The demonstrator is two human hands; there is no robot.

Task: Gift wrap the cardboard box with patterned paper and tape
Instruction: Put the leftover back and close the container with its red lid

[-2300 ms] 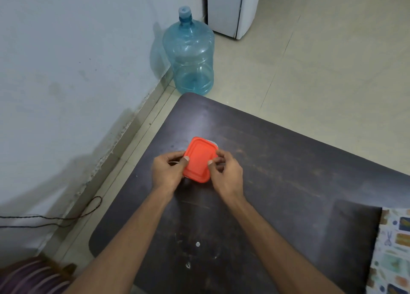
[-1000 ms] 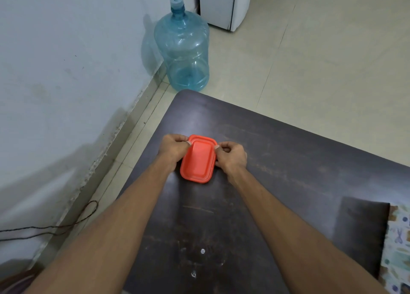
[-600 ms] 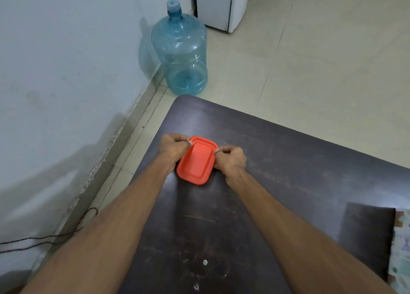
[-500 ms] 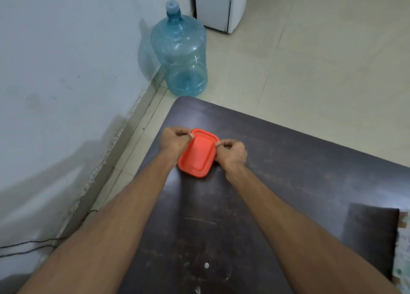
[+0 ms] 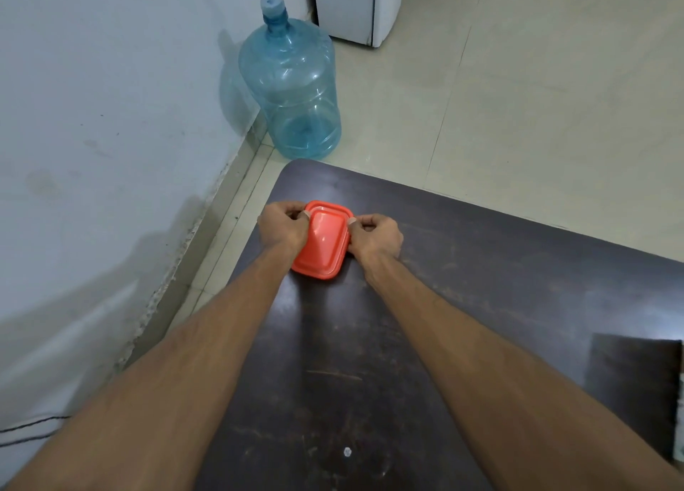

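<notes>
Student: Wall [image 5: 92, 120] fills the far left. What comes next?

Tutor: Black cable [image 5: 33, 426] on the floor at the wall's foot. Farther back, a blue water jug [image 5: 296, 90] stands upright on the tiles, just beyond the far corner of the dark table [image 5: 481, 287]. A white cabinet [image 5: 351, 5] stands behind the jug.

Student: And on the table?

Tutor: Left hand [image 5: 283, 231], fingers curled, grips the left side of the orange container [image 5: 324, 244], thumb tip on its top rim. The container rests on the table near the far left corner, directly between the two hands and touching both. Right hand [image 5: 375, 237] grasps the right side in the same way, thumb on the rim.

Student: Farther right?

Tutor: Dark mat [image 5: 629, 390] lies flat near the right edge, well apart from the container. A pale sliver shows beyond it, too narrow to identify.
</notes>
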